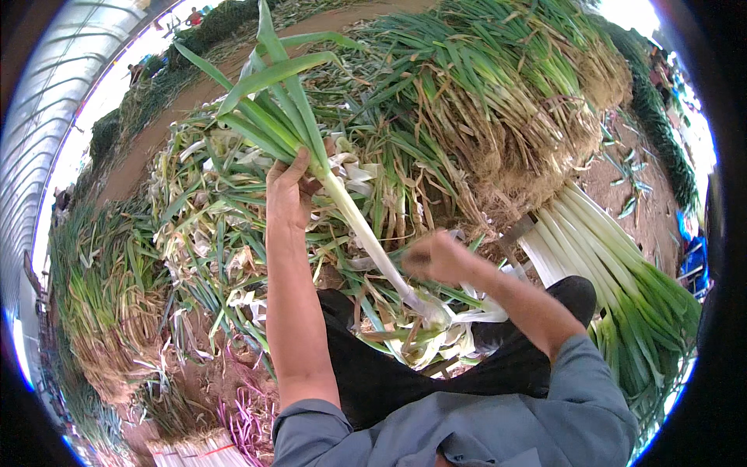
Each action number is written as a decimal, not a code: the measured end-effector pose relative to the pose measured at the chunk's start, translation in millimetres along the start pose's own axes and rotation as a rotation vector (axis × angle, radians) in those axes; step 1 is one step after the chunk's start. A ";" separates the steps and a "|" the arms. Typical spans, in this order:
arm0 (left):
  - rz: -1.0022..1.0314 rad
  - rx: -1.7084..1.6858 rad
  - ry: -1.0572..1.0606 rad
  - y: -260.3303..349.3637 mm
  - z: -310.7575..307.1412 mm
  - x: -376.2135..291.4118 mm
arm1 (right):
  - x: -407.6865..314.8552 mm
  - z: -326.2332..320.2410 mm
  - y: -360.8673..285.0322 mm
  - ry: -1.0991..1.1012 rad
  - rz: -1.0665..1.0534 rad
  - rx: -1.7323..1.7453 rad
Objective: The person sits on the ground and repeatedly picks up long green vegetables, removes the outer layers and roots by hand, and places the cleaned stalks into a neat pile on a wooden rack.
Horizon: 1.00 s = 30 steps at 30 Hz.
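Observation:
My left hand (293, 184) is closed around a large green onion (367, 233) where its white stalk meets the green leaves. The stalk slants down to the right, its root end low between my knees among loose peeled husks (458, 344). My right hand (435, 257) is blurred and lies just right of the stalk, with its fingers curled; whether it holds anything cannot be told. Under and beyond my left hand spreads a heap of stripped leaves (204, 222). On the right, cleaned white-stalked onions (589, 239) lie side by side, leaves pointing down to the right.
Unpeeled onion bundles (496, 105) with tangled roots lie at the upper right, and more bundles (111, 292) at the left. Purple strips (248, 408) and a tied bundle of white stalks (201, 449) are at the lower left. People (194, 16) are far off at the upper left.

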<state>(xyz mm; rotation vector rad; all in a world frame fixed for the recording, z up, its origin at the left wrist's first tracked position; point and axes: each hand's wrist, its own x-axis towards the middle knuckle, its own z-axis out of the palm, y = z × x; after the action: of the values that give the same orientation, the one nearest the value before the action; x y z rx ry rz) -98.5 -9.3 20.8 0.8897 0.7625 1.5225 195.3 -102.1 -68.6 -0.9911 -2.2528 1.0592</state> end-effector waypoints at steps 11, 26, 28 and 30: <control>-0.023 0.233 0.016 -31.4 54.0 -1.0 | 130.5 -85.3 -56.1 0.364 0.138 0.541; 0.226 0.246 0.487 -3.4 7.6 13.3 | -85.8 34.3 -17.1 -0.391 0.375 -0.137; 0.181 0.160 0.362 2.8 2.5 11.0 | -128.3 34.5 -10.3 -0.704 0.293 -0.485; 0.169 0.082 0.237 5.4 1.3 6.4 | -116.2 17.2 -8.7 -0.407 0.284 -0.338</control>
<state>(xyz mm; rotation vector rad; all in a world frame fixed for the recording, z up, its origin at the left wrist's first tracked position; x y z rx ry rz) -100.5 -3.6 26.8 0.8609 0.9456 1.7784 254.3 -203.0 -83.4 -1.3702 -2.7477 1.0954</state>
